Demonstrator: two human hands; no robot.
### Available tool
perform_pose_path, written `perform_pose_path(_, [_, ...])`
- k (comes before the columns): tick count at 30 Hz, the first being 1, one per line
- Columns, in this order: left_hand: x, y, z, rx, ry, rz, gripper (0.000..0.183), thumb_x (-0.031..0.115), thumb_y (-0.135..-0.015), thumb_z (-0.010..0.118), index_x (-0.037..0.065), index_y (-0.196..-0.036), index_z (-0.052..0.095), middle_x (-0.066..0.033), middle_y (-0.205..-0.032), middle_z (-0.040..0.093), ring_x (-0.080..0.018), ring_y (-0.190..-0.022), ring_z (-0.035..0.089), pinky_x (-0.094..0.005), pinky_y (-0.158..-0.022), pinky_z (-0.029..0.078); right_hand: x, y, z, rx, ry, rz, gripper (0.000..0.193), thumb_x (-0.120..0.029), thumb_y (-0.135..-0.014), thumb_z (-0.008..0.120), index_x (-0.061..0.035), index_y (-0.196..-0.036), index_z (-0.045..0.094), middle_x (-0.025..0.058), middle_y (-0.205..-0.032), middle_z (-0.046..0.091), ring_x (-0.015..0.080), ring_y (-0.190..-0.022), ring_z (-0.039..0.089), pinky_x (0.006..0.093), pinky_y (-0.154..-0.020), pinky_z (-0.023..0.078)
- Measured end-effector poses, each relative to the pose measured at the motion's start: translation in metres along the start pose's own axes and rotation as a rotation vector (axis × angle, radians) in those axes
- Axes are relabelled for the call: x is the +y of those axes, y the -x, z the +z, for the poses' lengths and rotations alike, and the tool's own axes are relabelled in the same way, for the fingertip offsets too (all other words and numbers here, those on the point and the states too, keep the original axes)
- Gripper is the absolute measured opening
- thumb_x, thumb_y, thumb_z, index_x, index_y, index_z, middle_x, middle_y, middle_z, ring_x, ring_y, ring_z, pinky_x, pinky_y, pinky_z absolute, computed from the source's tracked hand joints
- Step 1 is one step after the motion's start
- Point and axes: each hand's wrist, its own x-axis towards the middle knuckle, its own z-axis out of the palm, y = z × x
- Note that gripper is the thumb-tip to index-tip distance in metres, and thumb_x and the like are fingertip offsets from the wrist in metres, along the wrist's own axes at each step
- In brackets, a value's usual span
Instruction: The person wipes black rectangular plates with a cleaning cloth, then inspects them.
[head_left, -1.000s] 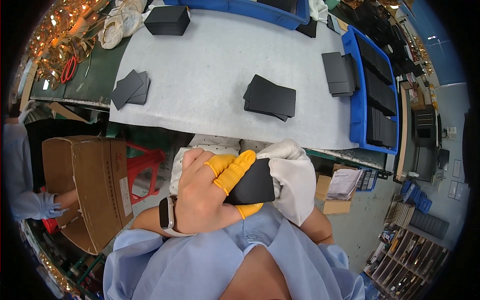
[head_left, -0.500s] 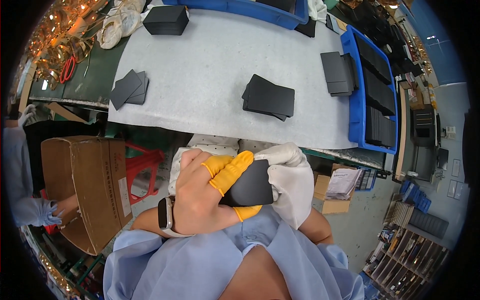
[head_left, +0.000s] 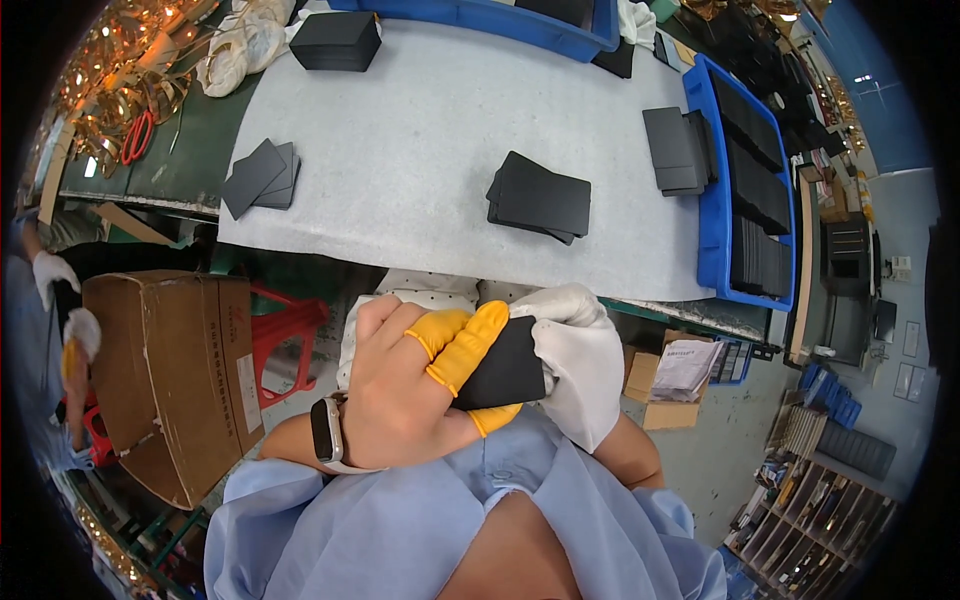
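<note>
Over my lap, my left hand (head_left: 405, 375), with yellow finger cots on some fingers and the thumb, grips a black rectangular plate (head_left: 505, 368) with rounded corners. My right hand (head_left: 575, 350), in a white glove, closes on the plate's right edge; its fingertips are mostly hidden. Beyond the hands, on the white-covered table (head_left: 400, 150), lies an uneven stack of similar black plates (head_left: 540, 198). A few loose plates (head_left: 262, 180) overlap at the left, and others (head_left: 672, 150) lean by the blue tray at the right.
A blue tray (head_left: 708, 240) full of black plates stands at the right, another blue tray (head_left: 480, 18) at the far edge. A taller stack (head_left: 336, 42) sits far left. Red-handled scissors (head_left: 137, 137), a cardboard box (head_left: 190, 380), a red stool (head_left: 290, 340) and a co-worker's gloved hand (head_left: 80, 335) are to the left.
The plate in my hands has tilted slightly, and its sheen has dulled. At the left, the co-worker's hands have moved away from the box opening.
</note>
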Motion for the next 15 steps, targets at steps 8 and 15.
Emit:
perform_pose_path(8, [-0.003, 0.004, 0.005, 0.022, -0.047, 0.026, 0.073, 0.021, -0.054, 0.093, 0.001, -0.121, 0.072, -0.0085, -0.097, 0.065, -0.0267, -0.079, 0.058, -0.042, -0.081, 0.041, 0.006, -0.001, 0.002, 0.051, 0.072, -0.03, 0.005, -0.001, -0.094, 0.061, 0.0006, -0.095, 0.066, 0.0022, -0.086, 0.067, 0.0037, -0.071, 0.056, 0.0206, -0.063, 0.047])
perform_pose_path(15, [-0.003, 0.005, 0.008, 0.065, -0.002, 0.011, 0.072, 0.02, -0.052, 0.093, 0.001, -0.119, 0.074, -0.0082, -0.097, 0.065, -0.0259, -0.078, 0.059, -0.0406, -0.081, 0.042, 0.006, 0.003, 0.008, 0.084, 0.096, -0.059, 0.01, 0.001, -0.092, 0.055, 0.0005, -0.097, 0.064, 0.0025, -0.087, 0.067, 0.0033, -0.071, 0.054, 0.0202, -0.063, 0.046])
